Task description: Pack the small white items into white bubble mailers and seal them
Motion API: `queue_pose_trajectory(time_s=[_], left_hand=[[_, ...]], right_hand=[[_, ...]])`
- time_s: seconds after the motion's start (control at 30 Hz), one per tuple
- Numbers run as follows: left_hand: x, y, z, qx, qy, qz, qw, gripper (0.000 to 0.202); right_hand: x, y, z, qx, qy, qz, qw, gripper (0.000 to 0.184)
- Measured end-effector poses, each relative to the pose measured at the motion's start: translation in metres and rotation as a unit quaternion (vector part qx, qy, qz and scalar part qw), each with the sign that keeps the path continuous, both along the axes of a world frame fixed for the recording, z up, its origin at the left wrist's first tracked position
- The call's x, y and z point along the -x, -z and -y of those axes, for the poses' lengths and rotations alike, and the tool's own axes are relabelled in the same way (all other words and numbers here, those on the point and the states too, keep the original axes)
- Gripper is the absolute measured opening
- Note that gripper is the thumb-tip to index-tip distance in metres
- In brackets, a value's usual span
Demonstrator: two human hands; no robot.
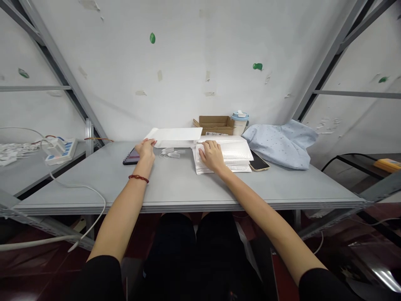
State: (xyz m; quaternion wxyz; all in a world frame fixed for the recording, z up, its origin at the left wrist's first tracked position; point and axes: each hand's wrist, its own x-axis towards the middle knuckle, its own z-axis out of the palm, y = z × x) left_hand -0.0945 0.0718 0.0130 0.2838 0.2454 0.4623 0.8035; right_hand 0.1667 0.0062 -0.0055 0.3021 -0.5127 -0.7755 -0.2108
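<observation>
My left hand (146, 149) is closed on the left end of a white bubble mailer (177, 133), which is held above the table and reaches right toward a stack. On that stack of white bubble mailers (236, 152) lies my right hand (213, 155), fingers spread and slightly bent over the left part of the top mailer. Small white pieces with a thin cable (171, 153) lie on the table below the held mailer; their exact kind is hard to tell. A dark phone-like device (131, 156) sits beside my left wrist, partly hidden by it.
Behind the stack stand an open cardboard box (216, 123) and a lidded cup (239, 122). A phone (259, 162) lies right of the stack, near a light blue cloth (280, 144). A power strip (62, 151) sits left, with a white cable (94, 190) hanging over the table edge.
</observation>
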Motion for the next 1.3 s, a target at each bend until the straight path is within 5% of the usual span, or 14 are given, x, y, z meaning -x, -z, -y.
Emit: queue_pose_trajectory(time_s=[0.27, 0.53, 0.73, 0.93, 1.3], left_hand=[[-0.037, -0.001, 0.02, 0.016, 0.09, -0.01, 0.996, 0.022], [-0.059, 0.004, 0.034, 0.028, 0.179, -0.094, 0.979, 0.012], [-0.064, 0.001, 0.04, 0.047, 0.241, -0.102, 0.964, 0.035], [-0.066, 0.001, 0.045, 0.071, 0.386, -0.168, 0.904, 0.025], [-0.069, 0.003, 0.05, 0.08, 0.492, -0.219, 0.839, 0.007]], right_hand=[[0.007, -0.005, 0.008, -0.055, -0.101, 0.088, 0.99, 0.035], [0.01, -0.003, 0.01, -0.031, -0.037, 0.096, 0.994, 0.04], [0.008, -0.001, 0.008, 0.01, 0.009, 0.084, 0.996, 0.043], [0.008, -0.001, 0.008, 0.029, 0.015, 0.075, 0.997, 0.044], [0.009, -0.005, 0.013, 0.038, 0.02, 0.086, 0.995, 0.061]])
